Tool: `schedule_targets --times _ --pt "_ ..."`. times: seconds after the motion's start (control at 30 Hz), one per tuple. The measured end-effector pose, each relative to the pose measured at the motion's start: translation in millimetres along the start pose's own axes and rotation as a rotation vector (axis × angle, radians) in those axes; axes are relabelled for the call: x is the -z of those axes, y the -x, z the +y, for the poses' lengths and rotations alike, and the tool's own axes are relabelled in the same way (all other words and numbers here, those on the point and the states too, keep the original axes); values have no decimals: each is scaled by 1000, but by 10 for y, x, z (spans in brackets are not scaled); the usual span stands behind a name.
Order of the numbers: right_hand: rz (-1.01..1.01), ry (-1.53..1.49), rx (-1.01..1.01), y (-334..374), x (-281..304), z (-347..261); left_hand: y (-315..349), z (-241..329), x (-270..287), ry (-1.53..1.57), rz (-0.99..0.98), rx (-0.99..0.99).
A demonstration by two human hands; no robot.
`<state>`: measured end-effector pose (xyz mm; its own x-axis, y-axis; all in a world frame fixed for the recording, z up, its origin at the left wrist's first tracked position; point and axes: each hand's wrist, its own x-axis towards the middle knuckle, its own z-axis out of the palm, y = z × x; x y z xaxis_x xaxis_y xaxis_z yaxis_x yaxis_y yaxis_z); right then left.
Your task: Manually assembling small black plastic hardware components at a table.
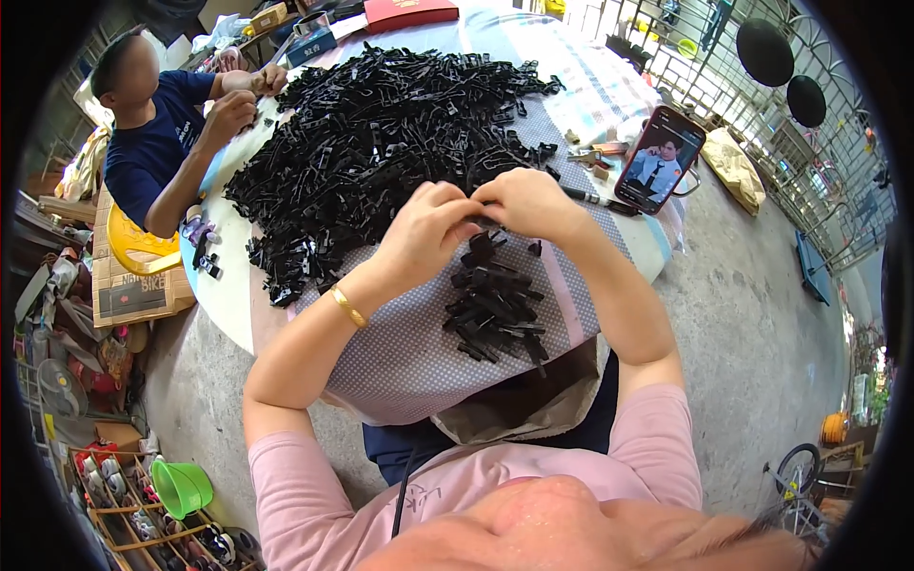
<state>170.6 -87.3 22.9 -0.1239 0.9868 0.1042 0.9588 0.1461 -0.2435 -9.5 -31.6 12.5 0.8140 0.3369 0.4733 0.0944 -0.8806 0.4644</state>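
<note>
A wide heap of small black plastic pieces [371, 133], which look like clips, covers much of the round table. At the heap's near edge, my left hand [426, 226] and my right hand [526, 205] meet, fingertips pinched together. Between them is a small black clip-like piece [487, 223], mostly hidden by the fingers. Just below my hands, a smaller pile of similar black pieces [495, 309] lies on the dotted tablecloth [390, 366].
Across my lap hangs an open brown bag [514, 411] under the table edge. To the right, a phone [661, 160] stands propped up. A co-worker [157, 133] sits at the left, hands by the heap. Far back are a red box [409, 13] and a blue box [311, 45].
</note>
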Motion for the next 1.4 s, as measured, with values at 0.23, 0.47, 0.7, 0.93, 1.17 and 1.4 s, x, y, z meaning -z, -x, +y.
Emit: schedule_targets --times 0.23,0.47,0.7,0.93,1.17,1.4 --pt "10 89 -43 3 -26 -25 -34 -118 -128 -298 10 -14" --pt "99 -477 27 -17 1 128 -13 -89 -54 -136 136 -14" --pt "225 -1333 -11 4 225 61 15 -98 66 161 414 112" --pt "205 -1538 98 16 121 -21 41 55 149 60 378 162" --pt "185 -1358 31 -1 21 -187 41 -22 71 420 386 316" --pt "273 -1105 67 -12 -55 -254 37 -2 126 380 323 399"
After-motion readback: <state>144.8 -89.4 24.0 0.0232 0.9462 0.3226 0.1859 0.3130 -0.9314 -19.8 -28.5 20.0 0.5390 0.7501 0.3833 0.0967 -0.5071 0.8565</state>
